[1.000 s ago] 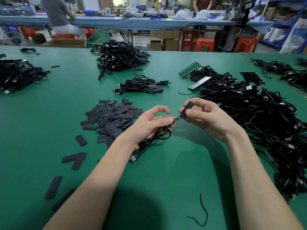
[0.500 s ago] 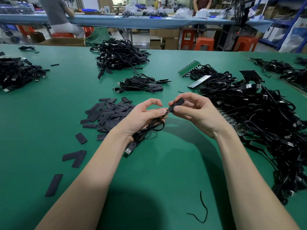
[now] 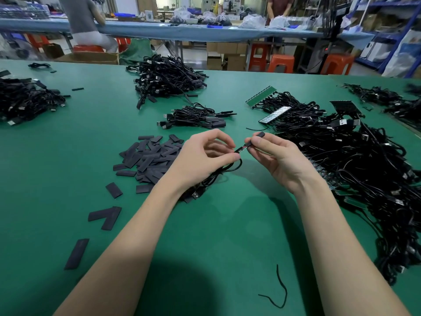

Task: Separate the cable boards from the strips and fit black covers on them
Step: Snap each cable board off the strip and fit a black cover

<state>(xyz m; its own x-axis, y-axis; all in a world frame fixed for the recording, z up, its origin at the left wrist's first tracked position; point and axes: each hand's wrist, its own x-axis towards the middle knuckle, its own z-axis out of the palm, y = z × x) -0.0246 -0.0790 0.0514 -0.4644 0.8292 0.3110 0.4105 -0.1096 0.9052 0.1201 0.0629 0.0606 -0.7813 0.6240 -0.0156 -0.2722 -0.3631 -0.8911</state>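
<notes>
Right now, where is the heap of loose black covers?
In the head view, the heap of black covers lies on the green table, just left of the left hand.

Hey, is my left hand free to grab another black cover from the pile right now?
Probably not yet. The left hand pinches the cable, though the cover pile lies right beside it with nothing between.

two hands [image 3: 205, 156], five cable heaps [image 3: 168, 78]
</notes>
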